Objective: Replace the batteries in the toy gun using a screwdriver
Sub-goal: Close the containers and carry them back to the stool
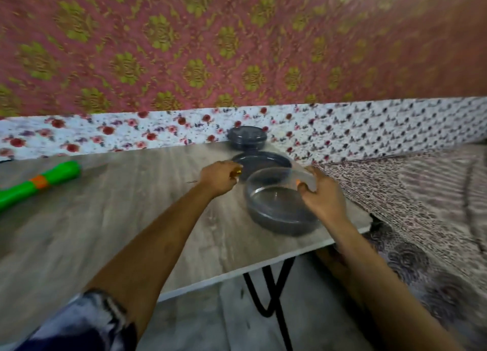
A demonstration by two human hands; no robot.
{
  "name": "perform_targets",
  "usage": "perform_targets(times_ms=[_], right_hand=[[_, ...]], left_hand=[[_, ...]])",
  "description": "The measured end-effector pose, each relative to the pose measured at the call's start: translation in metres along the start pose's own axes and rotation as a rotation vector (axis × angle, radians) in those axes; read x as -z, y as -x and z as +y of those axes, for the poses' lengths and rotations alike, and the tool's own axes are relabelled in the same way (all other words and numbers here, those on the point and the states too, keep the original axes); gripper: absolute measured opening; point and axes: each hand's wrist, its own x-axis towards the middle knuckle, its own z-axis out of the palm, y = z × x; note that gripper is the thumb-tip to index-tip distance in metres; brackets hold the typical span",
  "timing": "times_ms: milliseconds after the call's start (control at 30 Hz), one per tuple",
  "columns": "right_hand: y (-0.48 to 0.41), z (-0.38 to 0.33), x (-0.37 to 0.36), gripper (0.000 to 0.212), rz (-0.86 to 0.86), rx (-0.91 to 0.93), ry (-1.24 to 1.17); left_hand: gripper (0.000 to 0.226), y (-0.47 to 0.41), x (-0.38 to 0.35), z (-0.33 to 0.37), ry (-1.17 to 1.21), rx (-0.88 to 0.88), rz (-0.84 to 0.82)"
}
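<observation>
Much is smeared by motion blur, so fine detail is lost. Only part of the green toy gun [39, 183] shows. It lies on the desk [131, 219] at far left, cut off by the frame edge and well apart from both hands. The left hand [220, 178] is curled, knuckles up, beside a dark dish [263, 162]. A yellow glint sits at its fingertips, but whether it holds anything cannot be told. The right hand [322, 195] pinches the rim of a clear container [279, 208], thumb inside.
</observation>
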Motion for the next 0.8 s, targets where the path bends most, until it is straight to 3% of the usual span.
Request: perform_targets(times_ms=[100,233,367,533,733,800], right_hand=[[0.002,0.017,0.0,0.066,-0.034,-0.058,0.103],[0.004,0.023,-0.01,0.071,-0.101,-0.186,-0.021],[0.007,0.018,-0.017,0.07,-0.062,-0.2,-0.098],[0.006,0.011,-0.024,0.074,-0.082,-0.217,-0.207],[0.012,-0.028,-0.055,0.075,-0.142,-0.183,-0.346],[0.015,-0.04,-0.064,0.075,-0.16,-0.167,-0.347]], left_hand=[[0.045,-0.022,-0.013,0.012,-0.096,-0.065,-0.101],[0.032,-0.034,-0.018,0.016,-0.117,-0.026,-0.217],[0.022,-0.033,-0.022,0.015,-0.301,0.009,-0.124],[0.023,-0.011,0.012,-0.026,-0.393,0.028,-0.132],[0.023,0.033,0.099,-0.07,-0.28,0.055,0.157],[0.023,0.04,0.126,-0.076,-0.053,0.151,0.292]])
